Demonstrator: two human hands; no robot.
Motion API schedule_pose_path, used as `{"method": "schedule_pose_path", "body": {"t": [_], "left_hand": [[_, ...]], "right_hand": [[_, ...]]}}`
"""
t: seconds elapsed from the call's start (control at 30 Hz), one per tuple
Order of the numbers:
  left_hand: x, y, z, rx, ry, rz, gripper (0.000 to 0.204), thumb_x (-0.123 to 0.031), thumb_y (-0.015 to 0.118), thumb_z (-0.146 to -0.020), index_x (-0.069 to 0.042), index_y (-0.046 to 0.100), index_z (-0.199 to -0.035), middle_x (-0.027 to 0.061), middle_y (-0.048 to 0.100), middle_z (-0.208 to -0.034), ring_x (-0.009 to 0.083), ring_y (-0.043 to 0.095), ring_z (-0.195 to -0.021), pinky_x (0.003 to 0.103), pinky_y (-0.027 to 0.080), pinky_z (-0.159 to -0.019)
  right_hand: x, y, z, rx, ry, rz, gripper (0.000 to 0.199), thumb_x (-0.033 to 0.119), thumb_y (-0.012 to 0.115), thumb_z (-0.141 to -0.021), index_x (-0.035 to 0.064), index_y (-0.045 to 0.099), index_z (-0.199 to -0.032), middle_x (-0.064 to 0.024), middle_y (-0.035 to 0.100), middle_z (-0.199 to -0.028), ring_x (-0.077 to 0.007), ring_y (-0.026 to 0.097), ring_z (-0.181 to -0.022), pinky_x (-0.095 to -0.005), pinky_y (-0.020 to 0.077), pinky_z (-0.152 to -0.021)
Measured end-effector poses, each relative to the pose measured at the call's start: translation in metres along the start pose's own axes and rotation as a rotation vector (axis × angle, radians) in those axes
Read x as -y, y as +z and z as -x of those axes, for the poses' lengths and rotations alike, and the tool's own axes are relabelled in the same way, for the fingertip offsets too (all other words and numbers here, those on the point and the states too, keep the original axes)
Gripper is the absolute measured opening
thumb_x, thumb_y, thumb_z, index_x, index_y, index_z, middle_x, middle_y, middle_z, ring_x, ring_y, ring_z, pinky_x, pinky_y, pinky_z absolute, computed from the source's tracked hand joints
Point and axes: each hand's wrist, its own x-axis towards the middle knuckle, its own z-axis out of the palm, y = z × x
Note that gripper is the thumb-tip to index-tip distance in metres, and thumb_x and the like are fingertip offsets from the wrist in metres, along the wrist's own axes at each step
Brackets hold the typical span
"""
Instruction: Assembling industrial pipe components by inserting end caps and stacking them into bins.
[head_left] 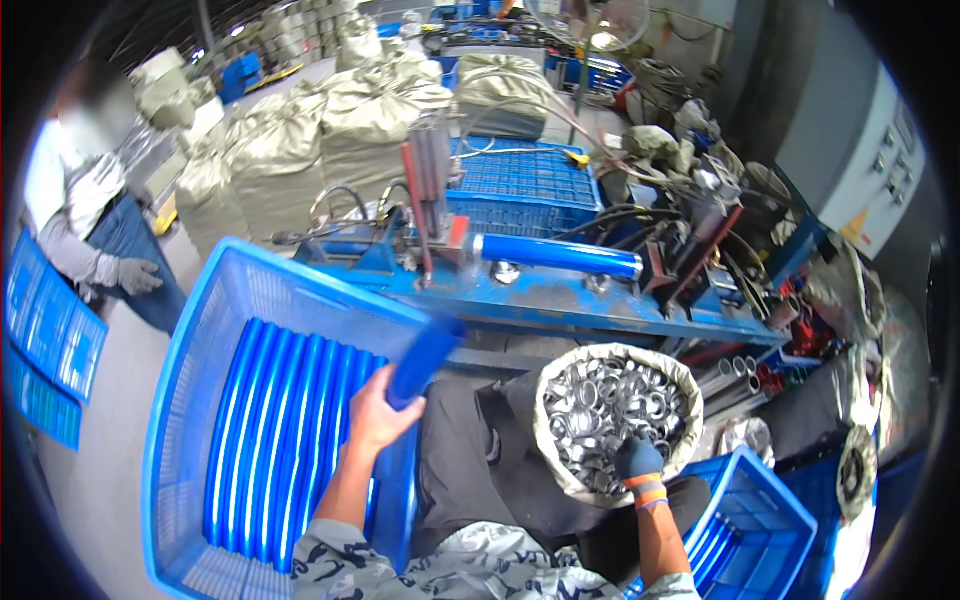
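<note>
My bare left hand (pixel 379 411) is closed round the lower end of a shiny blue tube (pixel 420 365), which tilts up to the right and is blurred by motion. Below it a large blue plastic crate (pixel 165 440) holds a row of similar blue tubes (pixel 285 430). My right hand (pixel 640 462), in a dark grey glove with an orange cuff, reaches into a round, cloth-rimmed container (pixel 545 425) full of silvery metal rings (pixel 605 400). Its fingers look drawn together, partly sunk among the rings; what they hold cannot be made out.
Ahead, another blue tube (pixel 560 255) lies across a blue metal bench machine (pixel 540 290). A smaller blue crate (pixel 765 500) with tubes stands at my right. Tied beige sacks (pixel 375 115) line the back. A co-worker's gloved hand (pixel 138 276) shows at far left.
</note>
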Motion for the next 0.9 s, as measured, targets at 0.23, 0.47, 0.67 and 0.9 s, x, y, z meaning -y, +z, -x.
{"method": "schedule_pose_path", "body": {"t": [0.23,0.47,0.67,0.9], "left_hand": [[-0.13,0.069,0.007,0.434,0.359,-0.032,0.067,-0.037,0.09,-0.086,-0.015,0.072,-0.147,0.0159,0.081,-0.132,0.0415,0.078,-0.123,0.052,0.064,-0.102],[-0.185,0.064,0.008,0.474,0.448,-0.131,0.062,-0.024,0.093,-0.08,-0.012,0.077,-0.139,0.0157,0.082,-0.127,0.039,0.081,-0.117,0.047,0.065,-0.101],[-0.216,0.093,0.018,0.598,0.563,-0.143,0.059,-0.02,0.091,-0.08,-0.012,0.077,-0.137,0.0135,0.08,-0.114,0.0409,0.079,-0.107,0.05,0.064,-0.092],[-0.236,0.095,0.019,0.665,0.634,-0.21,0.061,-0.019,0.087,-0.077,-0.013,0.076,-0.137,0.013,0.076,-0.11,0.0392,0.077,-0.107,0.051,0.063,-0.094]], "right_hand": [[-0.008,-0.043,0.04,-0.143,0.031,-0.515,0.029,0.02,0.081,-0.103,-0.0041,0.078,-0.119,-0.0284,0.071,-0.153,-0.0427,0.074,-0.126,-0.0538,0.0587,-0.108],[-0.006,-0.008,0.025,-0.022,0.378,-2.072,0.037,0.033,0.079,-0.109,0.0077,0.08,-0.136,-0.0048,0.078,-0.138,-0.0252,0.072,-0.132,-0.0515,0.0577,-0.117],[0.031,-0.094,0.055,0.242,-0.05,-2.21,0.069,0.046,0.086,-0.106,0.0058,0.064,-0.157,-0.011,0.074,-0.142,-0.0299,0.075,-0.134,-0.0494,0.0686,-0.11],[0.035,-0.106,0.059,0.103,-0.214,-1.999,0.046,0.017,0.087,-0.1,0.0034,0.072,-0.141,-0.0182,0.071,-0.159,-0.0209,0.074,-0.129,-0.0387,0.0637,-0.111]]}}
